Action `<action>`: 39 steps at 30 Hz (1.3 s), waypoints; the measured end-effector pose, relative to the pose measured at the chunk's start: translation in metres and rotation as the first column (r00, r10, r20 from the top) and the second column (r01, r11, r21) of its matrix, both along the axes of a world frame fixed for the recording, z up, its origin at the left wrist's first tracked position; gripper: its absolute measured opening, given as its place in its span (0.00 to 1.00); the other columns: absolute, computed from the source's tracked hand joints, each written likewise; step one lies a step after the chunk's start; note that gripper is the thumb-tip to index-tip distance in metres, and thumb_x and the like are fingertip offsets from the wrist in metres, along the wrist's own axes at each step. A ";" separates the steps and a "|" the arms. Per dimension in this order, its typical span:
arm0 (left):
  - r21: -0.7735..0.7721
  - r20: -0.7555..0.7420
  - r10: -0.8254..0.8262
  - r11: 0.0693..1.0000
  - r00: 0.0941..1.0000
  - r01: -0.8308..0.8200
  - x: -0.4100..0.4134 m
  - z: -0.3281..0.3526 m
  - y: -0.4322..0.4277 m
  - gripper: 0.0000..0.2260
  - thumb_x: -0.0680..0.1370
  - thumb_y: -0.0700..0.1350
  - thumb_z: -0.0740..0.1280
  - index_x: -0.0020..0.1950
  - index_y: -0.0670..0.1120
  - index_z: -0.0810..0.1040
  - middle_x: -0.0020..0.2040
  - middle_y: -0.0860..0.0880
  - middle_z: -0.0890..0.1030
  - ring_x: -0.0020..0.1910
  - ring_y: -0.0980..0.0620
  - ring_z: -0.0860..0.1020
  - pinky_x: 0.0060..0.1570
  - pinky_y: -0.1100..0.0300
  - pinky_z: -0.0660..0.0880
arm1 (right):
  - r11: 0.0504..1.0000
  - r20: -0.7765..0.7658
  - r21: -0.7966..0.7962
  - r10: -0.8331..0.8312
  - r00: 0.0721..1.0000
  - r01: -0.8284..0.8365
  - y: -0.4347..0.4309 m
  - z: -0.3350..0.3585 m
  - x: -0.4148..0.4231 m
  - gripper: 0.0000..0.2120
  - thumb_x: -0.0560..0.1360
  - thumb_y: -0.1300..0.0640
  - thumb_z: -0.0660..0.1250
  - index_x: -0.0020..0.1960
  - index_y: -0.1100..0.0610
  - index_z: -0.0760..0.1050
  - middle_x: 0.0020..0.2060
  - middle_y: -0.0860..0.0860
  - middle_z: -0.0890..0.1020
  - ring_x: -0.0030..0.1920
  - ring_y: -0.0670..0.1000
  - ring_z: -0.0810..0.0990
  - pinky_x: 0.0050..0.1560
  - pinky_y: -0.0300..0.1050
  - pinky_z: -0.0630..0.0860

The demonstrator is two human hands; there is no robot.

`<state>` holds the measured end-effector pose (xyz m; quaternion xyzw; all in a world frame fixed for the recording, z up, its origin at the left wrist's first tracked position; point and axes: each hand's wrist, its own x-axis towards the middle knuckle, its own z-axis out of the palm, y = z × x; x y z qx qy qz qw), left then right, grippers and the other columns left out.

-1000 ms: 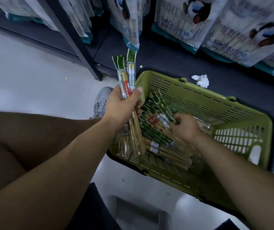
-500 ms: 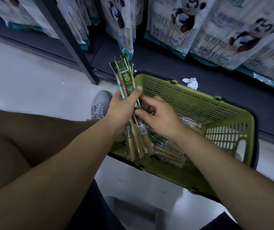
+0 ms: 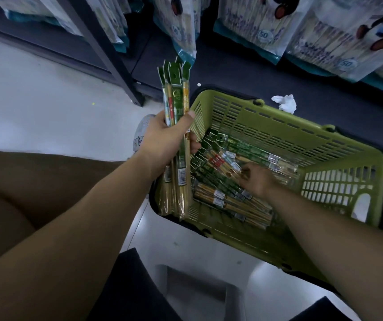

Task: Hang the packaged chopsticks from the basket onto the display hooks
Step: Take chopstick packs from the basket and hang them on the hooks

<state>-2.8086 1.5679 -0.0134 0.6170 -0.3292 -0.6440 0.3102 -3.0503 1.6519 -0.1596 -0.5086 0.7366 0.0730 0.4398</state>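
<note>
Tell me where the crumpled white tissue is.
Head view, upper right of centre: the tissue lies on the dark bottom shelf, just beyond the green basket's far rim.

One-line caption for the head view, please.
Left hand grips a chopstick bundle; right hand reaches among packs in the green basket.

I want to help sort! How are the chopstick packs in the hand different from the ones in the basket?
The held packs stand upright, bunched in the left hand; the basket packs lie flat, crisscrossed in the green basket. The held packs are few; the basket packs are many. Both have green tops and clear wrap.
</note>
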 end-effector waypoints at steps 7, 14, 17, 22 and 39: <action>-0.008 -0.017 0.007 1.000 1.000 -0.008 0.001 -0.005 -0.002 0.17 0.80 0.51 0.72 0.62 0.44 0.75 0.37 0.44 0.83 0.35 0.45 0.85 0.40 0.52 0.83 | 0.987 -0.141 -0.098 0.116 0.983 -0.130 -0.006 -0.019 0.014 0.13 0.77 0.48 0.72 0.56 0.54 0.78 0.51 0.56 0.83 0.45 0.55 0.78 0.41 0.45 0.73; -0.020 -0.034 0.032 0.999 0.999 -0.032 0.000 -0.006 -0.002 0.14 0.81 0.50 0.71 0.61 0.43 0.75 0.35 0.44 0.82 0.33 0.45 0.84 0.39 0.52 0.83 | 0.995 -0.104 -0.070 0.056 0.993 -0.064 -0.008 -0.026 0.021 0.11 0.78 0.47 0.72 0.56 0.51 0.80 0.44 0.51 0.82 0.42 0.54 0.79 0.38 0.44 0.72; -0.020 -0.029 0.026 0.999 0.999 -0.026 0.000 -0.005 -0.002 0.14 0.81 0.50 0.72 0.61 0.45 0.75 0.36 0.44 0.82 0.34 0.45 0.84 0.39 0.52 0.83 | 0.998 -0.069 -0.012 0.061 0.996 -0.062 -0.010 -0.028 0.022 0.13 0.78 0.48 0.71 0.58 0.53 0.80 0.40 0.49 0.80 0.40 0.53 0.80 0.32 0.41 0.69; -0.026 -0.030 0.023 0.999 0.999 -0.023 0.001 -0.008 -0.002 0.14 0.81 0.51 0.72 0.61 0.45 0.75 0.37 0.44 0.83 0.35 0.44 0.84 0.40 0.51 0.83 | 0.998 0.027 0.064 0.023 0.999 -0.024 -0.009 -0.030 0.024 0.18 0.79 0.50 0.70 0.64 0.58 0.78 0.41 0.50 0.80 0.36 0.49 0.78 0.30 0.39 0.66; -0.051 -0.012 -0.005 0.999 1.000 0.004 -0.004 -0.016 -0.001 0.13 0.78 0.55 0.73 0.53 0.49 0.75 0.35 0.50 0.82 0.34 0.48 0.83 0.39 0.54 0.81 | 0.978 0.150 -0.173 -0.087 0.985 0.113 -0.017 0.045 0.005 0.09 0.83 0.52 0.64 0.47 0.56 0.75 0.36 0.53 0.78 0.36 0.53 0.76 0.31 0.42 0.66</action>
